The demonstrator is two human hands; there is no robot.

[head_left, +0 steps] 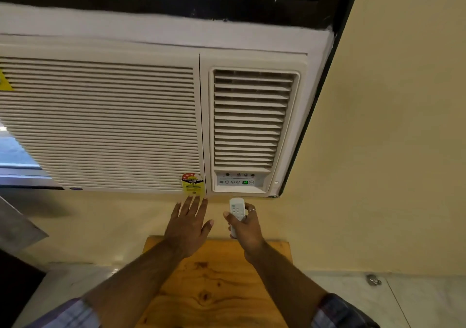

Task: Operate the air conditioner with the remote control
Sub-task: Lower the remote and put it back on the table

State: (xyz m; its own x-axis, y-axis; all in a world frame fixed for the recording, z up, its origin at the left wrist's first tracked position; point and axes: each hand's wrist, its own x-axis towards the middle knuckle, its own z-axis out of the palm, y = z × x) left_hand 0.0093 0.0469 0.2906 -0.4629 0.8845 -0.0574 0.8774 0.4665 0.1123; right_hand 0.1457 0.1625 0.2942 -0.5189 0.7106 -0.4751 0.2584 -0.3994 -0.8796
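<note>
A cream window air conditioner [121, 115] fills the upper part of the view. Its control panel [239, 180] at the lower right shows a green "16". My right hand [245, 229] holds a small white remote control [236, 211] just below that panel, tip pointing up at it, thumb resting on the buttons. My left hand [187, 224] is raised beside it with fingers spread, empty, its fingertips near the unit's lower edge under a yellow power-savings sticker [192, 182].
A wooden tabletop [214, 289] lies below my arms against the yellow wall [390, 151]. A dark frame [312, 125] borders the unit on the right. A window pane [12, 151] shows at the left. A small metal fitting [373, 279] sits on the floor at right.
</note>
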